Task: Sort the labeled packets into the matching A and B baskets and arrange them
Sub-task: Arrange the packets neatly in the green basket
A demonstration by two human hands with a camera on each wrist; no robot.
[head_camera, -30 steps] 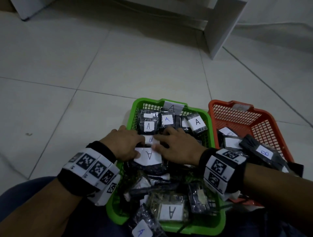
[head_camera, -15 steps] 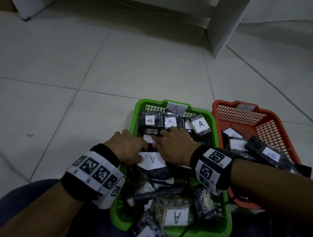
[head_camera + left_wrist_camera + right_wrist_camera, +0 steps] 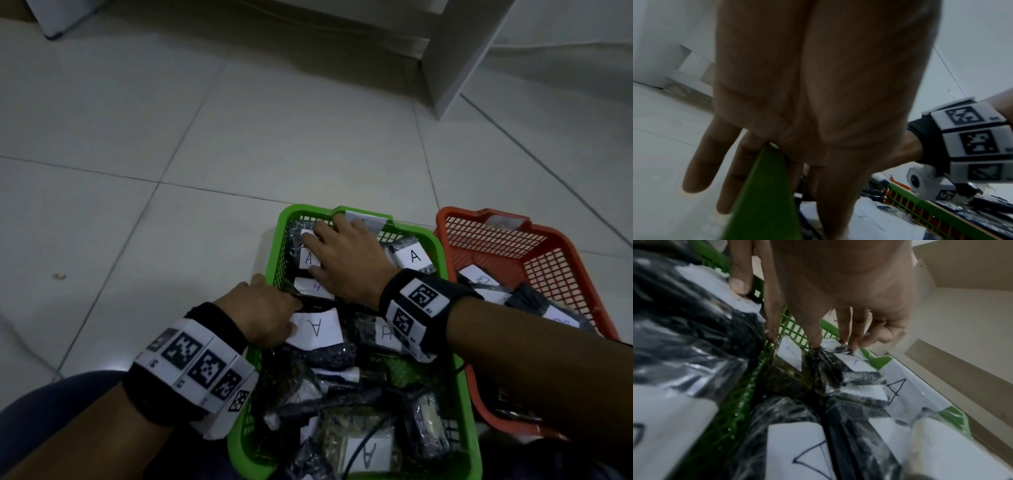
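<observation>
Your right hand (image 3: 346, 260) lay flat, fingers extended, pressing the A packets (image 3: 412, 257) at the far end of the green basket (image 3: 459, 383); your left hand (image 3: 263, 313), fingers straight, straddled its near-left rim, touching another A packet (image 3: 317, 329); B packets (image 3: 479, 281) sat in the orange basket (image 3: 561, 255) beyond your right wrist

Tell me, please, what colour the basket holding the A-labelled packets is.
Green basket; the head view shows it best.
</observation>
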